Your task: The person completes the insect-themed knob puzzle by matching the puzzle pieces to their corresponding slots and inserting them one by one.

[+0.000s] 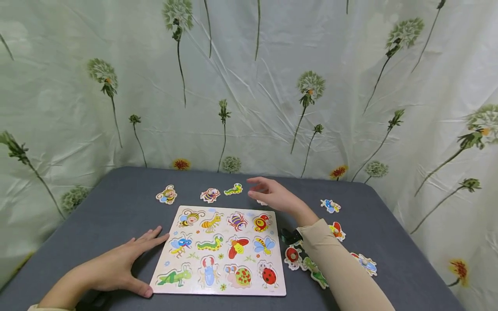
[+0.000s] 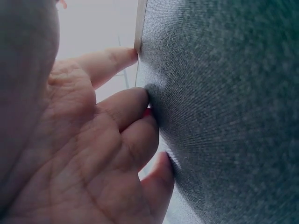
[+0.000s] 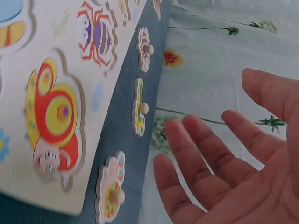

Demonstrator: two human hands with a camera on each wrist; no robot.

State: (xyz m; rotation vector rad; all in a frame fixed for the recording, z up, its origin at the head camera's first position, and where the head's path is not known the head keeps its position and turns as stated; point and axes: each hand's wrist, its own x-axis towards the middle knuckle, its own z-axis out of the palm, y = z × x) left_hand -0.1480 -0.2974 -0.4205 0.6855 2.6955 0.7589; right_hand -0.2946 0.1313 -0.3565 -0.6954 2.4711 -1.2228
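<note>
A pale wooden puzzle board (image 1: 194, 291) lies on the dark table, with insect pictures in shaped recesses. At its left edge, my left hand (image 1: 120, 261) rests with fingers spread, thumb and index finger touching the board. The left wrist view shows that palm (image 2: 88, 144) side-on to the cloth. Beyond the far edge hovers my right hand (image 1: 274, 196), fingers loosely bent and holding nothing. Close to it is a knobbed snail piece (image 3: 111, 191), mostly hidden by the hand in the head view. A caterpillar piece (image 1: 233, 189) and a spider piece (image 1: 210, 195) lie further left.
A bee piece (image 1: 167, 195) lies at the far left. Right of the board are a ladybug piece (image 1: 292, 258), a green insect piece (image 1: 316, 273), a red-winged piece (image 1: 337, 232) and a blue insect piece (image 1: 330, 206), partly under the right forearm. A dandelion-print curtain (image 1: 249, 142) hangs behind the table.
</note>
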